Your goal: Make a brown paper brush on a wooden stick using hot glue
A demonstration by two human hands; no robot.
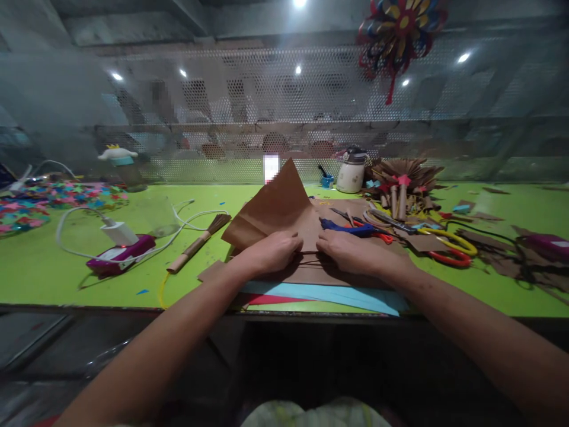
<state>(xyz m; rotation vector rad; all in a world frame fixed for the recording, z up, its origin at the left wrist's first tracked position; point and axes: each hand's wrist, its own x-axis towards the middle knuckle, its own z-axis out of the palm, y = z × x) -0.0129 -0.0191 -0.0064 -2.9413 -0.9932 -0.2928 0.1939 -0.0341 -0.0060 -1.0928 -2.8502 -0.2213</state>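
Note:
A sheet of brown paper (272,207) stands up in a pointed peak, its lower edge gathered into narrow folds near me. My left hand (281,251) is closed on the folded edge, fingers curled inward. A short way to the right, my right hand (340,252) pinches the same folded strip. Its thumb and fingertips are partly hidden. More flat brown paper lies under both hands, and light blue paper strips (320,295) and a red strip stick out at the table's front edge. Blue-handled scissors (349,227) rest just beyond my right hand.
Left on the green table (35,267) are a purple power strip (120,255) with a white charger, and a rolled paper brush (198,244). Yellow-and-red scissors (448,246), paper scraps and a fanned paper piece (411,178) lie right. A white flask (351,175) stands behind.

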